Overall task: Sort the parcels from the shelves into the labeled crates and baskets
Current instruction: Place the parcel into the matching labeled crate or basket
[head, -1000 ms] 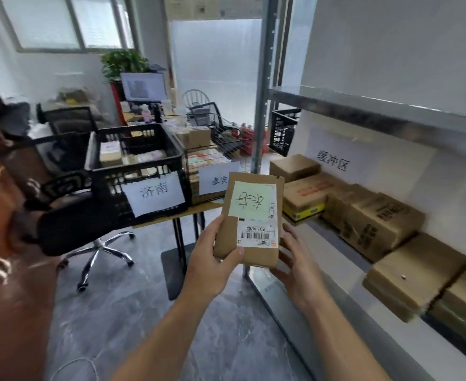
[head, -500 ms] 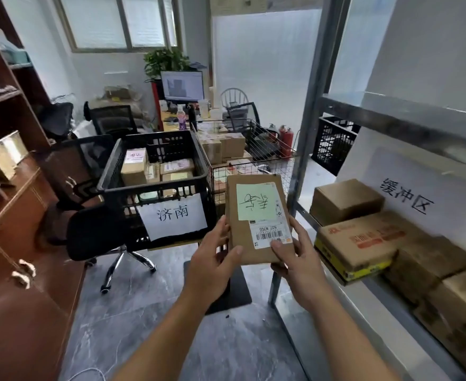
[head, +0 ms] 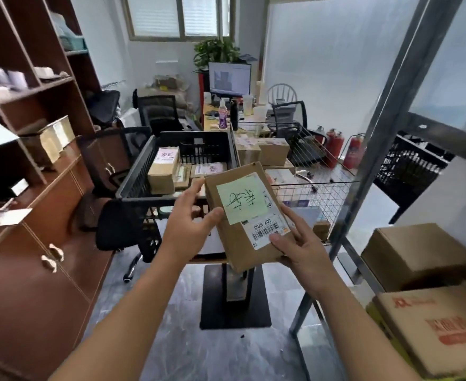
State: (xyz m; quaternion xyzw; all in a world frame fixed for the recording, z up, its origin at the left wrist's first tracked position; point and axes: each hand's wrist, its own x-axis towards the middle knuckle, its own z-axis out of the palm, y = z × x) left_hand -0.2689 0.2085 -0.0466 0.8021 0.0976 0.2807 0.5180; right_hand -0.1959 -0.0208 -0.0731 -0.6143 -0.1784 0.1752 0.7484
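I hold a flat brown parcel (head: 247, 215) with a green handwritten note and a barcode label in front of me. My left hand (head: 192, 222) grips its left edge, thumb on top. My right hand (head: 299, 244) grips the lower right corner, thumb on the barcode label. Behind the parcel stands a black plastic crate (head: 144, 171) holding several labeled parcels. To its right is a wire basket (head: 319, 191) with more boxes. The metal shelf (head: 374, 149) on the right carries brown boxes (head: 418, 257).
A brown wooden cabinet (head: 34, 243) runs along the left. Black office chairs (head: 116, 215) stand beside the crate table. Red fire extinguishers (head: 336, 149) and another black crate (head: 413, 163) sit behind the shelf post. A desk with a monitor (head: 229, 78) is at the back.
I have turned left from the shelf toward the crates and come closer to them. The parcel stays in both hands and is now tilted over the gap between crate and basket.
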